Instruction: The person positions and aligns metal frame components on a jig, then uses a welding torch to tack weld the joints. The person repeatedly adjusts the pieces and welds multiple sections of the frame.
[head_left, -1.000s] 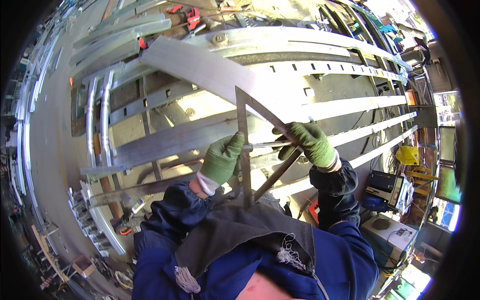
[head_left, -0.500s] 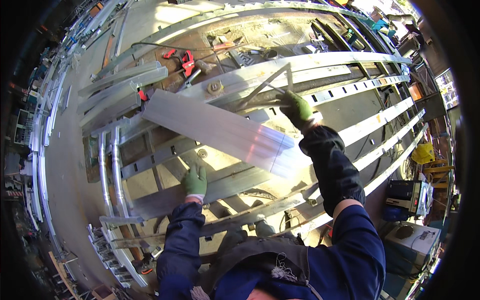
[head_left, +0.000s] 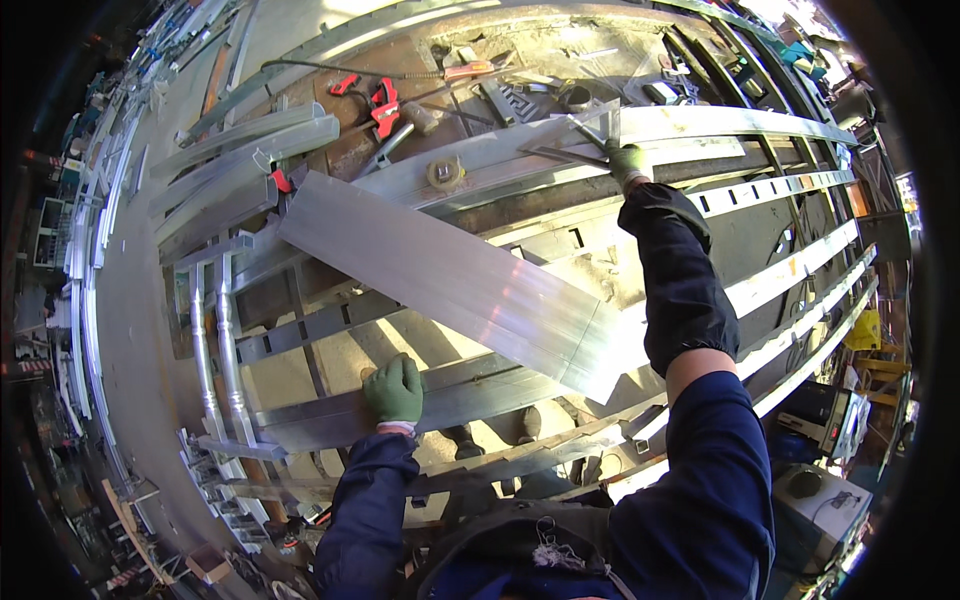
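My right hand (head_left: 627, 163), in a green glove, is closed round a metal square (head_left: 592, 138) over the far rails. A wide, flat aluminium profile (head_left: 430, 255) lies slantwise across the frame between my hands. A thin dark line crosses it near its right end. My left hand (head_left: 393, 389), also gloved in green, is curled over a long grey metal beam (head_left: 480, 392) on the near side. What its fingers grip, if anything, is hidden.
Red-handled clamps (head_left: 384, 108) and a tape roll (head_left: 445, 172) lie beyond the profile. Offcut metal channels (head_left: 250, 150) are stacked at the left. Slotted steel rails (head_left: 770, 190) run to the right. A white-topped machine (head_left: 825, 505) stands at the lower right.
My right hand has moved away and slightly right with the square, setting it lower over the far rail. My left hand has shifted slightly nearer, and its fingers have curled in.
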